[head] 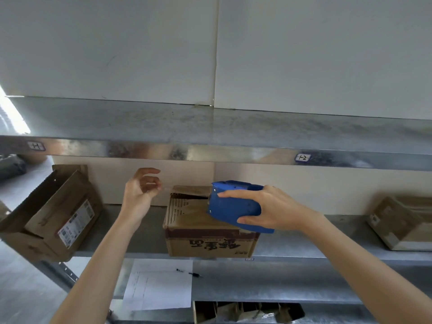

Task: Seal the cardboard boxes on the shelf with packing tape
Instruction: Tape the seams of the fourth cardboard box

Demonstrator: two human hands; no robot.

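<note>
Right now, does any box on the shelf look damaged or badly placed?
Yes. The left box sits tilted at the end of the shelf, its flaps open. The middle box has its top skin torn, so the ribs show.

On the shelf (292,244) the middle box (205,232) sits between left box (53,213) and right box (402,225), tape dispenser (233,206) over it.

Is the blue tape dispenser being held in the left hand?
No, the right hand grips the blue tape dispenser above the middle box, while the left hand is raised apart from it.
</note>
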